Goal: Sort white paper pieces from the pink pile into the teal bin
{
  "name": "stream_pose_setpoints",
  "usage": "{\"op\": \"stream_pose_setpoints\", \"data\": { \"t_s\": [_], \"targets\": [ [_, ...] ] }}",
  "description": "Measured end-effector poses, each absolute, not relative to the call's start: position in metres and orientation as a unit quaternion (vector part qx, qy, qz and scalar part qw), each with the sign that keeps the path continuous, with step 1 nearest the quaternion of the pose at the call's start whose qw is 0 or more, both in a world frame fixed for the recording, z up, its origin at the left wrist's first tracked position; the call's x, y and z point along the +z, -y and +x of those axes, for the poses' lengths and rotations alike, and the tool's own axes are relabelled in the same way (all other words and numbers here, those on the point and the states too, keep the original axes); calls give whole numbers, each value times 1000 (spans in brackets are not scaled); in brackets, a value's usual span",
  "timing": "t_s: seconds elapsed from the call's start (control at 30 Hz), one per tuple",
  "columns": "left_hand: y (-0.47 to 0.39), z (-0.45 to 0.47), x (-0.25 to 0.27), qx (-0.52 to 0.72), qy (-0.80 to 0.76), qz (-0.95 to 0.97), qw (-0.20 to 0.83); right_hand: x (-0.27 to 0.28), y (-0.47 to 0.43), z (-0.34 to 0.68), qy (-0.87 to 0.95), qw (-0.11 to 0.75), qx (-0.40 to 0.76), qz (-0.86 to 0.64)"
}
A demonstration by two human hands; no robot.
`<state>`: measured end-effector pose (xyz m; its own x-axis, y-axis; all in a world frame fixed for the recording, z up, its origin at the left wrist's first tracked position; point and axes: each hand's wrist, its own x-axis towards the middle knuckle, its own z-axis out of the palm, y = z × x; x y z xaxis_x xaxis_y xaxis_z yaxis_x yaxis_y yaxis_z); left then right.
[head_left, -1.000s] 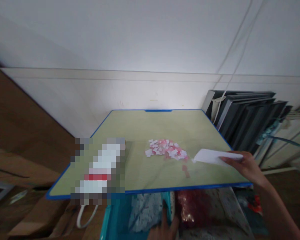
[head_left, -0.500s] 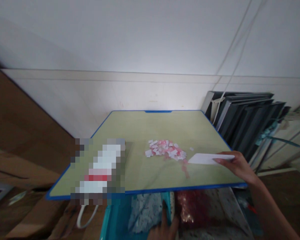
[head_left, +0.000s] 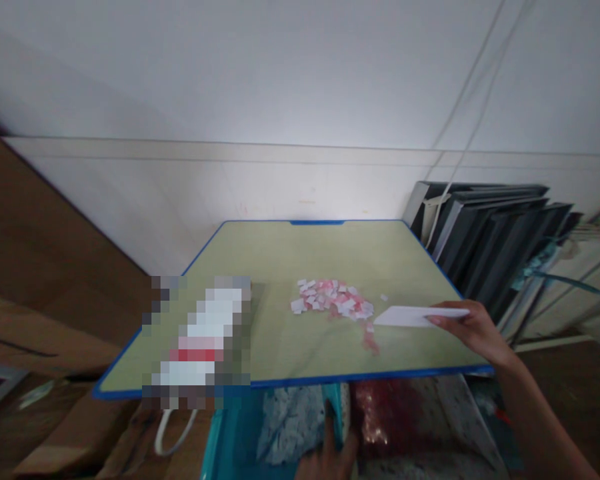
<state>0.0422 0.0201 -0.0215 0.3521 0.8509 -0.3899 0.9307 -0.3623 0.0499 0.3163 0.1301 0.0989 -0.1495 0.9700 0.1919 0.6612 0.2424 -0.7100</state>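
On the right, my right hand (head_left: 480, 333) is closed on the end of a flat white card (head_left: 405, 316), its thumb on the near side. The card's far end comes close to a pile of small white and pink paper pieces (head_left: 330, 299) on a blue-edged, pale yellow-green tabletop (head_left: 300, 250). Below the table's front edge, my left hand (head_left: 326, 460) is partly cut off by the frame. Its fingers are stretched apart at the side of a teal bin (head_left: 215, 440), close to the white pieces (head_left: 293, 423) inside.
A blurred-out white and red object (head_left: 207, 327) lies on the table's left part. Dark folders or panels (head_left: 500, 227) lean against the wall at right. Beside the bin sits a red, shiny bag (head_left: 385, 417). A brown cardboard sheet (head_left: 45, 253) stands at left.
The card has shifted very slightly left, towards the pink pieces near its tip. My left hand stays in place.
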Motion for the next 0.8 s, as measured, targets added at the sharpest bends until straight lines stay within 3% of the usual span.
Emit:
{"op": "stream_pose_setpoints", "data": {
  "t_s": [0.8],
  "targets": [
    [-21,43,-26,-155,-547,808,155,98,-123,336,669,316,249,-625]
  ]
}}
